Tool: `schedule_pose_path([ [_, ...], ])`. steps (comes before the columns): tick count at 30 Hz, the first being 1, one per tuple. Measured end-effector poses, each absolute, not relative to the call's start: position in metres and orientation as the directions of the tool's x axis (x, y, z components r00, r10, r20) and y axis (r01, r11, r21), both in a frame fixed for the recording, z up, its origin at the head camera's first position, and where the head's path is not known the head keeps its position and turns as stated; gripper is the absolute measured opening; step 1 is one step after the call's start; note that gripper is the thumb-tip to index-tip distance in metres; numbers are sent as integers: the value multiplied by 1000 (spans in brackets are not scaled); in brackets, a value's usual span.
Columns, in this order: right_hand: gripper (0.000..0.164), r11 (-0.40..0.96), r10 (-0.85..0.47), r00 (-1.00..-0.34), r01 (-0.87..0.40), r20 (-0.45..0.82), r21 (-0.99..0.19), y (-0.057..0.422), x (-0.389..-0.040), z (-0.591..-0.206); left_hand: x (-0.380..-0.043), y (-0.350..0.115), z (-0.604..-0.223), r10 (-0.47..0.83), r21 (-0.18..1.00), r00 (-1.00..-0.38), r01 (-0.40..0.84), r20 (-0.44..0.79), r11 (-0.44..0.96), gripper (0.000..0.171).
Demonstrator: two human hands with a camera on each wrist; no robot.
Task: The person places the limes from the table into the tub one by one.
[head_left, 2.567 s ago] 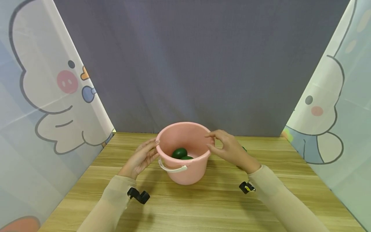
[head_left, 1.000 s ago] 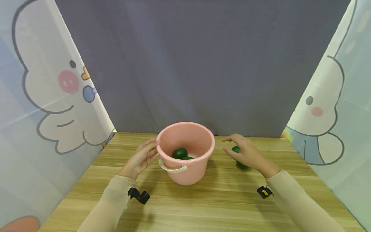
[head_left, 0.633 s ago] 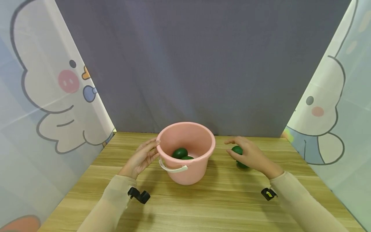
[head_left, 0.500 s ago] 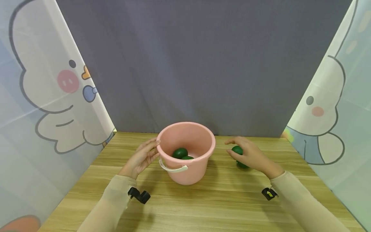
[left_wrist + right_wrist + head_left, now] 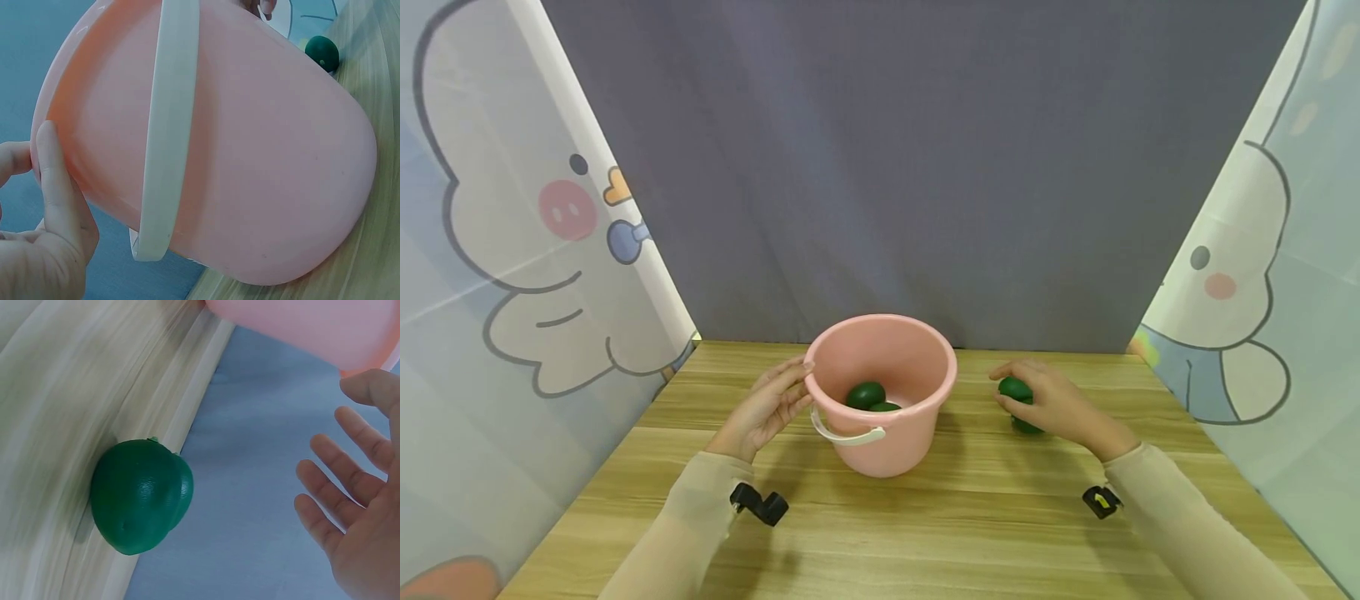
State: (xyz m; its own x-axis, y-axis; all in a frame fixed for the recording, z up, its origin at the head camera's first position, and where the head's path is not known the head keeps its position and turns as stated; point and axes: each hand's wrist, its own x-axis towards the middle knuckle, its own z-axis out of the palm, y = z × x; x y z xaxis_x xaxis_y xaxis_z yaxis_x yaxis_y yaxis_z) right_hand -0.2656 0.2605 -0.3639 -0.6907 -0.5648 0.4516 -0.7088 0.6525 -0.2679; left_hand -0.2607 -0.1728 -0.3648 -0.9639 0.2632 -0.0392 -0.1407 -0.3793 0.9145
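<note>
— What is my left hand [image 5: 763, 417] doing?
— Its fingers pinch the rim of your pink bucket [image 5: 887, 450], upright on the worktop [image 5: 865, 542]; two green rounded objects [image 5: 866, 395] lie inside.
— And my right hand [image 5: 1054, 408]?
— Your fingers there are loosely bent, gripping nothing, near two other green objects [image 5: 134, 494] on the worktop, right of the bucket.

- Arrow [image 5: 1102, 501]: a small yellow sign on the black mount [image 5: 1091, 503] at the cuff of the right sleeve [image 5: 1187, 521], seen in the head view; finer detail is too small to make out.
- Words, brands, numbers: none can be read.
</note>
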Motion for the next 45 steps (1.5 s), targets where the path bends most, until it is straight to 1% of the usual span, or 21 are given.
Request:
schedule_pose_path([
  [7, 29, 669, -557, -713, -689, 425, -280, 265, -270, -369, -262, -172, -367, 262, 915, -964, -144, -44, -377, 50],
  [17, 28, 704, -523, -766, -635, 373, -318, 273, -271, -374, -261, -171, -366, 262, 911, -964, -143, -40, -388, 48],
  [24, 28, 714, -526, -776, -626, 350, -315, 279, -273, -378, -261, -172, -367, 269, 911, -962, -144, -39, -386, 49],
  [31, 27, 703, -526, -773, -630, 354, -330, 285, -277, -383, -261, -172, -367, 267, 913, -963, -147, -44, -381, 49],
  [41, 30, 718, -516, -792, -607, 326, -340, 292, -278, -388, -262, -173, -367, 260, 913, -964, -153, -54, -378, 49],
  [45, 30, 711, -523, -788, -613, 325, -344, 293, -279, -390, -262, -173, -367, 257, 913, -965, -154, -56, -377, 50],
])
